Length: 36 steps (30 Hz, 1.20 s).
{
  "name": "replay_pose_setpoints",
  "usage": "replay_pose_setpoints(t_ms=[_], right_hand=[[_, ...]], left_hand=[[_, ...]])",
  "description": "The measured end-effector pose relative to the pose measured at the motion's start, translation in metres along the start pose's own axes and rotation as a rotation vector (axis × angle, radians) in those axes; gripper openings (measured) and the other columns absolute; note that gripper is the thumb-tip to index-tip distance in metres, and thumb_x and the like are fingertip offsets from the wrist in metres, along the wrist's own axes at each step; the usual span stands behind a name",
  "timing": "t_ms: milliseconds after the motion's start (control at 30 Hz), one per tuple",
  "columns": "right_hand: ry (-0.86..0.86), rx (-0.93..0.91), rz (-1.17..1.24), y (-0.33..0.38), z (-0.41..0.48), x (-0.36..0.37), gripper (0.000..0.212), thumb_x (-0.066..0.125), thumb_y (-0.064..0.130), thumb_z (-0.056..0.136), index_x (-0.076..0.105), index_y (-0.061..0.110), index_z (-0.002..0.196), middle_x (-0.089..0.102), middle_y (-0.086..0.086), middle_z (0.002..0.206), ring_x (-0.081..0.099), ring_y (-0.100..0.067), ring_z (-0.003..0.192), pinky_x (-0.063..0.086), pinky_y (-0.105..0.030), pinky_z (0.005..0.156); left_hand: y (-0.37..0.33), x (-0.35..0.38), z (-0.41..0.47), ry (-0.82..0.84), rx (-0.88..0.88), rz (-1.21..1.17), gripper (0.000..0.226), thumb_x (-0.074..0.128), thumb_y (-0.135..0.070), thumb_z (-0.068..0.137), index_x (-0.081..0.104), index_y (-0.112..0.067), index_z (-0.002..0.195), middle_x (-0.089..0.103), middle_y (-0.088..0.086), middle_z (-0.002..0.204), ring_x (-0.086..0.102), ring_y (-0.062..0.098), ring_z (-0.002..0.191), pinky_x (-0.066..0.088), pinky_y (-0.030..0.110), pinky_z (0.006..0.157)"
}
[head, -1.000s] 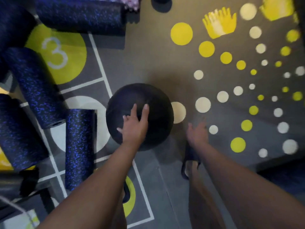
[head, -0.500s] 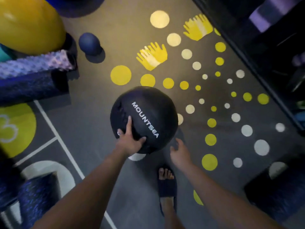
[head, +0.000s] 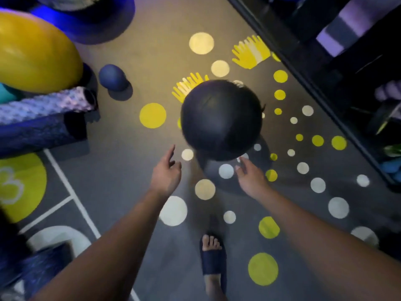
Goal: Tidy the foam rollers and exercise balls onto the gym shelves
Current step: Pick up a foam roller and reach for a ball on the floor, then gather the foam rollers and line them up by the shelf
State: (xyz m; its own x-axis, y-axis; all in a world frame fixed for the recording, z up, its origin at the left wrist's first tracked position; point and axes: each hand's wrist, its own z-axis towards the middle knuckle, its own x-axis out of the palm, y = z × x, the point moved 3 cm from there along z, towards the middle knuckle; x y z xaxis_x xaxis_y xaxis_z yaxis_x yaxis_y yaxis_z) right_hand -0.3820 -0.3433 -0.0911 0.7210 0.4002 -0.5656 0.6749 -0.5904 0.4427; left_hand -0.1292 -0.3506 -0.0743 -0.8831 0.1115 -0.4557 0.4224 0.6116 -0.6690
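A large black medicine ball (head: 221, 119) is in the middle of the view over the spotted gym floor, its shadow below it to the right. My left hand (head: 166, 173) is just below and left of the ball, fingers loose, apart from it. My right hand (head: 251, 178) reaches under the ball's lower right edge, fingers spread; whether the fingertips touch the ball I cannot tell. The dark shelf unit (head: 338, 88) runs along the right side.
At the left lie a yellow exercise ball (head: 32, 59), a small blue ball (head: 114, 77), a bumpy purple roller (head: 43, 105) and a dark blue foam roller (head: 36, 133). Another blue roller (head: 41, 268) lies bottom left. My sandalled foot (head: 213, 257) stands below the hands.
My left hand has let go of the black ball. The ball has moved forward and to the right, toward the shelf, and both hands are now behind it.
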Motion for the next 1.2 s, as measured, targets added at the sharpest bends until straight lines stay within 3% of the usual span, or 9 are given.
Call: replay_pose_setpoints(t_ms=[100,267,333,533,667,767,967,1100,1200], right_hand=[[-0.017,-0.008,-0.077,0.012,-0.023,0.023,0.031,0.043,0.029,0.105,0.065,0.013,0.118,0.068,-0.018,0.120,0.060,-0.039,0.113,0.045,-0.039,0.088],[0.192,-0.054,-0.111,0.038,-0.084,0.129,0.024,0.053,0.031,0.098,0.067,0.012,0.094,0.074,-0.012,0.097,0.068,-0.034,0.096,0.054,-0.039,0.082],[0.310,-0.065,-0.135,0.048,-0.118,0.181,0.016,0.060,0.028,0.097,0.066,0.015,0.106,0.073,-0.008,0.102,0.066,-0.028,0.102,0.049,-0.033,0.084],[0.612,-0.168,-0.446,0.071,-0.213,0.333,0.061,0.058,0.032,0.099,0.035,0.014,0.153,0.054,-0.012,0.144,0.049,-0.028,0.135,0.038,-0.034,0.108],[0.548,-0.590,-0.871,0.103,-0.269,0.418,0.073,0.054,0.036,0.099,0.019,0.017,0.160,0.009,-0.011,0.168,0.024,-0.030,0.150,0.027,-0.038,0.120],[0.523,-0.696,-0.974,0.130,-0.294,0.491,0.079,0.057,0.034,0.097,0.016,0.013,0.160,0.004,-0.014,0.168,0.025,-0.032,0.149,0.027,-0.039,0.121],[0.642,-0.245,-0.645,0.152,-0.302,0.656,0.070,0.063,0.045,0.095,0.037,0.011,0.150,0.053,-0.013,0.147,0.050,-0.031,0.134,0.040,-0.033,0.107],[0.655,-0.051,-0.418,0.129,-0.299,0.743,0.087,0.068,0.058,0.087,0.033,0.014,0.154,0.051,-0.007,0.148,0.051,-0.024,0.133,0.040,-0.032,0.107],[0.729,0.104,-0.242,0.093,-0.287,0.792,0.115,0.080,0.065,0.071,0.021,0.019,0.158,0.046,-0.003,0.152,0.048,-0.022,0.135,0.040,-0.037,0.110]], left_hand=[[0.058,-0.050,-0.030,-0.061,-0.074,0.015,0.053,0.053,-0.019,0.101,0.041,-0.031,0.152,0.055,0.000,0.146,0.061,0.014,0.117,0.046,0.034,0.106],[0.167,-0.115,-0.100,-0.193,-0.301,0.110,0.049,0.056,-0.021,0.099,0.048,-0.021,0.147,0.058,0.014,0.130,0.061,0.028,0.109,0.046,0.037,0.103],[0.210,-0.135,-0.134,-0.324,-0.343,0.245,0.058,0.060,-0.015,0.092,0.046,-0.013,0.148,0.047,0.021,0.129,0.049,0.037,0.117,0.036,0.038,0.108],[0.345,-0.185,-0.220,-0.478,-0.584,0.197,0.093,0.067,-0.023,0.072,0.028,-0.018,0.156,0.039,0.024,0.133,0.042,0.042,0.117,0.032,0.049,0.105],[0.427,-0.239,-0.252,-0.558,-0.642,0.087,0.099,0.073,-0.014,0.071,0.024,-0.018,0.157,0.038,0.022,0.136,0.045,0.043,0.115,0.035,0.048,0.104],[0.490,-0.288,-0.267,-0.589,-0.583,-0.070,0.099,0.075,-0.014,0.076,0.020,-0.017,0.158,0.034,0.020,0.137,0.047,0.046,0.119,0.039,0.051,0.107],[0.629,-0.351,-0.283,-0.502,-0.584,-0.193,0.108,0.083,-0.037,0.078,0.014,-0.022,0.160,0.034,0.016,0.143,0.046,0.036,0.131,0.042,0.046,0.109],[0.712,-0.347,-0.263,-0.412,-0.604,-0.226,0.108,0.078,-0.051,0.080,0.012,-0.022,0.161,0.030,0.016,0.155,0.039,0.035,0.142,0.037,0.048,0.114],[0.754,-0.333,-0.232,-0.364,-0.609,-0.342,0.091,0.067,-0.072,0.078,0.029,-0.041,0.154,0.034,0.007,0.155,0.045,0.028,0.139,0.036,0.046,0.117]])
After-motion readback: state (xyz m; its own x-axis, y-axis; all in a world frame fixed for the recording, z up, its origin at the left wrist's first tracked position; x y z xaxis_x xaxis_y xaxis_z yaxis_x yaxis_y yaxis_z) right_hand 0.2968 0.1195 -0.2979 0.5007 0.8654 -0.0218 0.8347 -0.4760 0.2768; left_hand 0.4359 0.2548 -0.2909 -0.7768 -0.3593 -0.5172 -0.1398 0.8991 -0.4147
